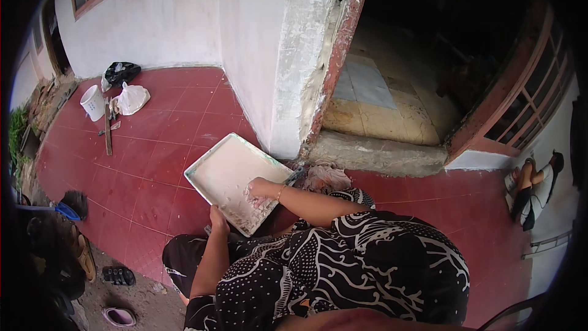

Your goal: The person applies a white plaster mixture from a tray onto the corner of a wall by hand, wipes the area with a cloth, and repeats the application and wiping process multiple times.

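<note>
A shallow rectangular tray (208,158) with a pale rim lies tilted across my lap. Smooth off-white paste (229,165) fills most of it, turning lumpy toward the near right corner. My right hand (261,190) reaches into the tray, its fingers bunched in the paste and coated white; a thin bracelet circles the wrist. At the tray's near left edge, my left hand (218,219) grips the rim, with its fingertips partly hidden. Some small grey object shows beside that hand, too little of it visible to name.
On the red tiled floor (147,190) at far left stand a white bucket (93,103), a white plastic bag (133,98), a black bag (122,72) and a wooden strip (108,132). A concrete doorstep (380,154) lies ahead. Another person (539,187) sits at right. Sandals (119,276) lie lower left.
</note>
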